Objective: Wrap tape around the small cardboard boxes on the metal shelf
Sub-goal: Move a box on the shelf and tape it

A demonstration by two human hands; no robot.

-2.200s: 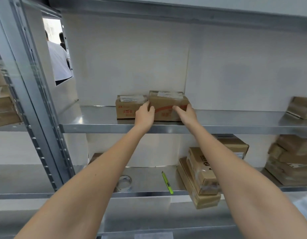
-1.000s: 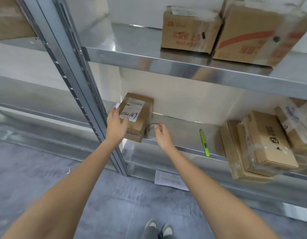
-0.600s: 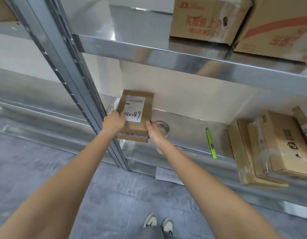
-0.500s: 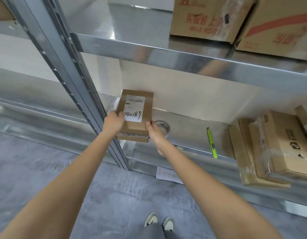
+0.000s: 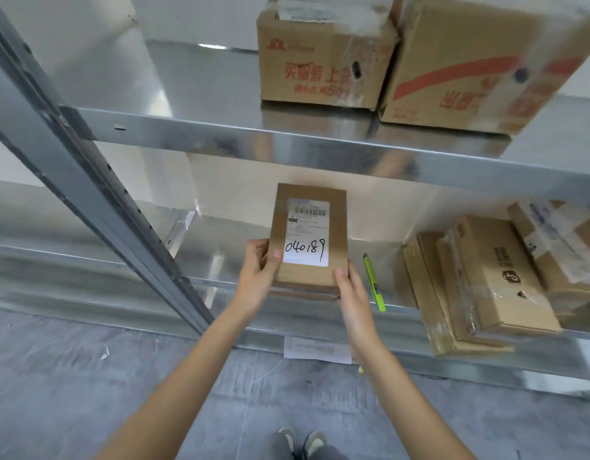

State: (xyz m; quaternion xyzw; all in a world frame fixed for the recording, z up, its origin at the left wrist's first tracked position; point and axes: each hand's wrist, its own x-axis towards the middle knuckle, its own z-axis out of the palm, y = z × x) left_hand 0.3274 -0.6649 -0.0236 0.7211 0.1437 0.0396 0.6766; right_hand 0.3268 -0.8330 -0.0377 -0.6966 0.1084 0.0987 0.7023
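Observation:
A small flat cardboard box (image 5: 308, 275) with a white label reading 040189 is held over the front edge of the lower metal shelf (image 5: 220, 254). My left hand (image 5: 258, 273) grips its left side, thumb on the label's corner. My right hand (image 5: 351, 292) grips its lower right corner. The tape roll is hidden behind the box and hands.
A yellow-green cutter (image 5: 373, 283) lies on the shelf right of the box. Taped cardboard boxes (image 5: 492, 280) are stacked at the right. Two larger boxes (image 5: 323, 58) stand on the upper shelf (image 5: 287, 144). A slanted metal upright (image 5: 97, 194) runs at the left.
Both hands left the upper-shelf boxes and dropped to the lower shelf. They took hold of the labelled box and have since shifted it rightwards, covering the tape roll.

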